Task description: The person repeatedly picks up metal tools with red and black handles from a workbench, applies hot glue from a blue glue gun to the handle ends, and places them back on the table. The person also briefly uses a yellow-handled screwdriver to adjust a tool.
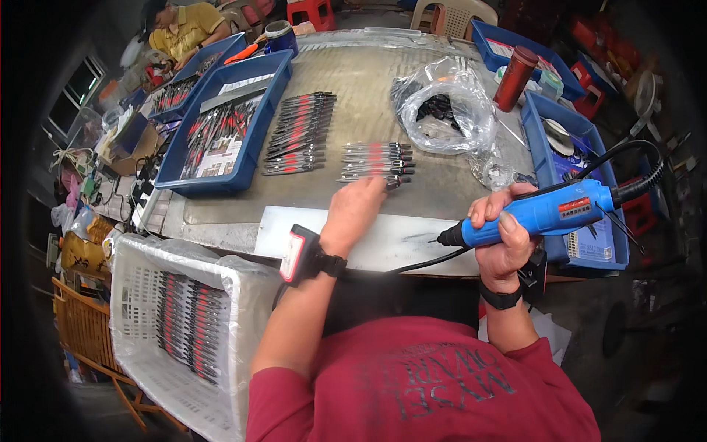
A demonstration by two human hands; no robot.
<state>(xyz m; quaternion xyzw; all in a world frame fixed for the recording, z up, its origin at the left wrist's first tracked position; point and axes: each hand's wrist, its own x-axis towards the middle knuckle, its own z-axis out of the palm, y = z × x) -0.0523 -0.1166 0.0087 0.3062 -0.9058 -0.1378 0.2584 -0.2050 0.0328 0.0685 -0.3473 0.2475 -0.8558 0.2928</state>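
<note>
My right hand point(508, 232) is wrapped round a blue electric screwdriver point(545, 214), its black nose pointing left over a white board point(324, 228). My left hand point(356, 210) reaches to a short row of slender pen-like tools point(375, 153), silver with red middles and dark ends. Its curled fingertips close on the nearest tool point(390, 180); the back of the hand partly hides the grip. A longer row of similar tools point(298, 132) lies left of it on the metal table.
Blue trays flank the table; the left tray point(247, 166) holds loose tools. A clear bag point(449, 118) with black pieces lies near a red-brown flask point(515, 77). A white lined crate point(125, 295) with stacked tools stands front left. Another person point(184, 33) sits far left.
</note>
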